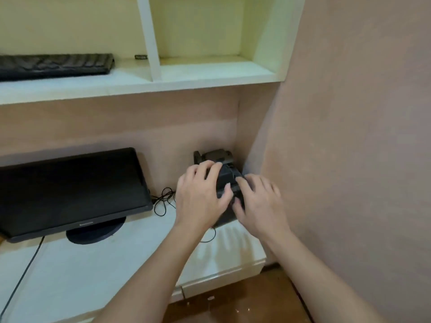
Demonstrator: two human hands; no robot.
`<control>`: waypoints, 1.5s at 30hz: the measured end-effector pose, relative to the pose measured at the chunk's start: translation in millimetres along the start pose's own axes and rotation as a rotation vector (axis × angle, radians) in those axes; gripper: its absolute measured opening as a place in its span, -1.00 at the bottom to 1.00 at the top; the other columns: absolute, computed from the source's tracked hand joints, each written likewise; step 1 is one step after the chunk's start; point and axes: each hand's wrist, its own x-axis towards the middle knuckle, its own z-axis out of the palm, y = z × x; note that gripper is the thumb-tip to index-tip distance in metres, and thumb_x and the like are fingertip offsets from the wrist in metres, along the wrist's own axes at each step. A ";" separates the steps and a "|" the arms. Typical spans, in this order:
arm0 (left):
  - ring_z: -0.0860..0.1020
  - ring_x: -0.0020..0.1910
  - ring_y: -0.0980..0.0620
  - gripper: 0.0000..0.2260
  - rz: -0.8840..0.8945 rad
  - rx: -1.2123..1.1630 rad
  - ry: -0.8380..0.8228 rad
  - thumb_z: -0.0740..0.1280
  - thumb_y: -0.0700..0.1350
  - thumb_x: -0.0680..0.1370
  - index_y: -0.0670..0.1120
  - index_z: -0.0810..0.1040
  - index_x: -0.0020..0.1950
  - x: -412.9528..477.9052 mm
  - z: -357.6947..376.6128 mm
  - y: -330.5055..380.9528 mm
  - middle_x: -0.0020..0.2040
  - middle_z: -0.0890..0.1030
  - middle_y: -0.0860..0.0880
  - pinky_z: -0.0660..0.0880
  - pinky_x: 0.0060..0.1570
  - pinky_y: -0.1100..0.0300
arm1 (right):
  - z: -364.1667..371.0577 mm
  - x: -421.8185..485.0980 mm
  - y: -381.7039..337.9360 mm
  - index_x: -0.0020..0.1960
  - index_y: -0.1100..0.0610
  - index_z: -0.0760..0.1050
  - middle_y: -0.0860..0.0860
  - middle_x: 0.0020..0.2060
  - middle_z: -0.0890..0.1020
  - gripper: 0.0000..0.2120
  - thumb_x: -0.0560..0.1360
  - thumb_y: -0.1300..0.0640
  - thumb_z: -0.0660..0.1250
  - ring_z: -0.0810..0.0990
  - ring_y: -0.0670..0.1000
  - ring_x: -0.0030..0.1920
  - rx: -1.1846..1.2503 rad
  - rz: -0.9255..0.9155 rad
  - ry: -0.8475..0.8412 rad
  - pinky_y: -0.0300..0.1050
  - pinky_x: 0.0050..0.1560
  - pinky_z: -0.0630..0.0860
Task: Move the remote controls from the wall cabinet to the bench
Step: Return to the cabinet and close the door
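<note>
A dark bundle of black remote controls [227, 180] sits low over the white bench [130, 257], in its back right corner by the wall. My left hand [201, 197] grips the bundle from the left, fingers curled over its top and thumb against its near side. From the right, my right hand [260, 202] holds the same bundle with fingers and thumb around it. The hands hide most of the remotes, so I cannot tell how many there are. The wall cabinet [210, 75] above shows a bare right compartment.
A black monitor [70, 190] stands on the bench at left, with thin black cables [163, 199] coiled beside it. Another black object [215, 155] stands in the corner behind the remotes. A black keyboard [56, 65] and a small dark item [141, 57] lie in the cabinet's left compartment.
</note>
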 end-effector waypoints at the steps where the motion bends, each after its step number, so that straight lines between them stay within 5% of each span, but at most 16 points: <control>1: 0.50 0.21 -0.10 -0.56 0.014 -0.008 0.057 0.27 0.12 0.49 -0.01 0.52 0.33 17.2 -15.4 5.6 0.27 0.58 0.00 0.48 0.10 -0.04 | -15.9 21.1 -0.8 0.22 0.10 0.51 0.09 0.14 0.59 -0.60 0.42 0.01 0.30 0.53 0.15 0.15 0.003 -0.015 0.066 0.08 0.14 0.44; 7: 0.51 0.20 -0.11 -0.56 0.092 -0.061 0.353 0.25 0.12 0.51 -0.02 0.50 0.34 106.7 -113.2 37.4 0.25 0.59 -0.04 0.49 0.13 -0.06 | -115.3 122.2 -9.6 0.29 0.10 0.48 0.11 0.20 0.59 -0.56 0.45 -0.02 0.29 0.53 0.16 0.22 -0.054 -0.058 0.289 0.10 0.21 0.42; 22: 0.53 0.15 -0.10 -0.54 0.260 -0.025 0.706 0.18 0.18 0.49 -0.01 0.52 0.30 210.6 -294.1 76.7 0.22 0.60 -0.01 0.51 0.06 -0.04 | -340.3 245.5 -55.6 0.33 0.06 0.46 0.08 0.20 0.56 -0.53 0.44 0.00 0.32 0.51 0.14 0.22 -0.064 -0.125 0.719 0.05 0.19 0.42; 35: 0.55 0.20 -0.13 -0.52 0.516 0.091 0.783 0.24 0.17 0.50 -0.04 0.55 0.33 225.7 -327.3 113.9 0.24 0.62 -0.03 0.53 0.12 -0.09 | -408.8 211.9 -19.2 0.32 0.11 0.49 0.06 0.21 0.56 -0.57 0.47 0.06 0.25 0.49 0.14 0.27 -0.076 -0.236 1.025 0.15 0.15 0.53; 40: 0.55 0.25 -0.13 -0.52 0.699 0.100 0.798 0.28 0.15 0.50 -0.04 0.55 0.36 227.2 -326.3 152.1 0.28 0.60 -0.05 0.49 0.19 -0.08 | -413.9 194.0 22.7 0.36 0.12 0.44 0.02 0.20 0.55 -0.52 0.45 0.10 0.27 0.48 0.10 0.23 -0.076 -0.144 1.044 0.00 0.00 0.55; 45: 0.51 0.36 -0.11 -0.52 0.804 0.136 0.744 0.27 0.14 0.53 -0.01 0.53 0.40 236.2 -325.0 180.9 0.39 0.56 -0.05 0.44 0.30 -0.04 | -405.7 193.1 39.2 0.40 0.24 0.42 0.10 0.21 0.59 -0.49 0.45 0.19 0.23 0.52 0.14 0.23 -0.082 -0.086 0.964 0.03 0.18 0.51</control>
